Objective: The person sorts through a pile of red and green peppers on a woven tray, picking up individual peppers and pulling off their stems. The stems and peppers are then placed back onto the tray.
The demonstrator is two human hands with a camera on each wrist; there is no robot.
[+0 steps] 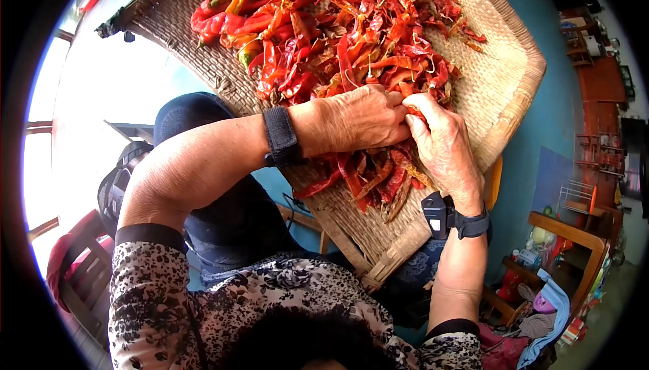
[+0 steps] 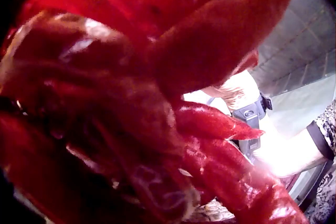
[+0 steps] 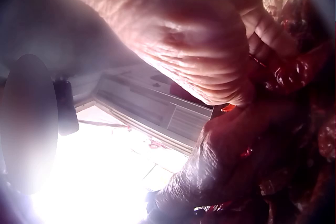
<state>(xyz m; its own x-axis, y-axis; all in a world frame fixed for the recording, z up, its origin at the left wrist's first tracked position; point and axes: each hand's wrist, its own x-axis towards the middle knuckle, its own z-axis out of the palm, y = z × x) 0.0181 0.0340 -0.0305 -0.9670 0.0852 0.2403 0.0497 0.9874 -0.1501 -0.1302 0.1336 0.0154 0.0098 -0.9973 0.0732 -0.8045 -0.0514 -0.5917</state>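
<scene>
Two hands meet over a heap of peppers, with one red pepper (image 1: 407,90) caught between their fingers. The right hand (image 1: 446,143) pinches it, thumb drawn in against bent fingers with hardly any gap. The left hand (image 1: 358,121) has its fingers curled in on the pepper's other side, knuckles upward; its fingertips are hidden, so how tightly they press cannot be told. The pepper sits directly at the right thumb and fingertips, only a short stretch of it showing past them.

Just below the left hand, touching or nearly so, big glossy peppers (image 2: 220,35) fill the left wrist view. Around and beyond the fingers spreads the pepper heap (image 1: 358,45): shrivelled red pods nearest, plumper red, orange and greenish ones farther off to the left. A smaller cluster of wrinkled pods (image 1: 378,177) lies on the body side of the fingers. Beneath it all is a woven tray (image 1: 507,66), its bare weave showing to the right of the fingers.

Farther back toward the body come the black wrist straps (image 1: 280,135), the dark trousers (image 1: 236,218) and the patterned top (image 1: 291,289). Well apart, off to the fingers' right, stands a wooden chair (image 1: 568,235) draped with a light-blue cloth (image 1: 551,316).
</scene>
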